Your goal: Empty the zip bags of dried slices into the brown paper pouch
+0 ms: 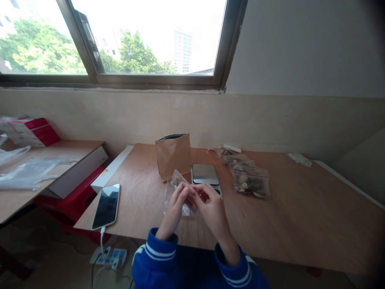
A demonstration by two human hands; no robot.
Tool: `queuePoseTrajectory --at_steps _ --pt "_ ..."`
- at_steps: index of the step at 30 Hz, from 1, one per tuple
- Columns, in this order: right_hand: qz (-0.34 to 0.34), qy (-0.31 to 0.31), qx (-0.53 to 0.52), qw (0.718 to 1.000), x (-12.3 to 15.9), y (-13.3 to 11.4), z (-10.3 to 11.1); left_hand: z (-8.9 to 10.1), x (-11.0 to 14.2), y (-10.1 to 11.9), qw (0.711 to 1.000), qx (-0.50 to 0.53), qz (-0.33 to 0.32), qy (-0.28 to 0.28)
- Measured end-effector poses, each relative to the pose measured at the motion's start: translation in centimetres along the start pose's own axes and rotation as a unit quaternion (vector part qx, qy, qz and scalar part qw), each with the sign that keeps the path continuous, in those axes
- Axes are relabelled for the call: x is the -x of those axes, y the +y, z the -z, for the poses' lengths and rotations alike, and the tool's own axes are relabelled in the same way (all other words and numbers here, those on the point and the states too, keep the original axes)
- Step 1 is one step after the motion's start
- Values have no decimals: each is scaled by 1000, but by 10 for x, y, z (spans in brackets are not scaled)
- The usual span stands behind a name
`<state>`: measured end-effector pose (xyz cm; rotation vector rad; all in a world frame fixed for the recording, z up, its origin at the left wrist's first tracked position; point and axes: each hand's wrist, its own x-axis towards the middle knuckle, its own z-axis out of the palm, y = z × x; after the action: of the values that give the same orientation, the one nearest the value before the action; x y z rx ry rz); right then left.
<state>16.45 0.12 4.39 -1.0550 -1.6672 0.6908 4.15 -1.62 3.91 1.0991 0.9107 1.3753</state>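
Both hands meet above the near middle of the table, fingers pinched together. Between them is a small clear plastic bag (178,177), one corner of it sticking up past my left hand (180,202). My right hand (210,202) pinches along the same bag's edge; its fingertips partly cover the grip. Beneath my left hand lies more clear plastic bag (168,196) on the table. Just behind the hands is a small kitchen scale (205,174) with a metal plate. Left of the scale stands an open brown paper pouch (173,156).
Several zip bags of dried pieces (251,182) lie in a row right of the scale. A phone (106,206) on a charging cable rests at the left edge. A white crumpled scrap (300,159) lies back right. A side table (54,160) with plastic bags and a red stool (72,196) are left.
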Motion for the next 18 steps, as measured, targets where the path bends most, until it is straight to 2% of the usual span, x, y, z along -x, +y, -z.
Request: queuePoseTrajectory --at_steps 3,7,12,18 --pt "-1 -22 -41 999 8 1 -10 4 -6 -12 996 6 -1 85" --pt "-33 -19 -83 996 16 7 -17 8 -8 -25 998 -15 25 63" --pt "-60 -16 -105 993 20 15 -18 2 -4 -24 991 -53 -7 126" --pt "-80 2 -125 989 22 12 -12 -3 -1 -27 997 -46 -21 60"
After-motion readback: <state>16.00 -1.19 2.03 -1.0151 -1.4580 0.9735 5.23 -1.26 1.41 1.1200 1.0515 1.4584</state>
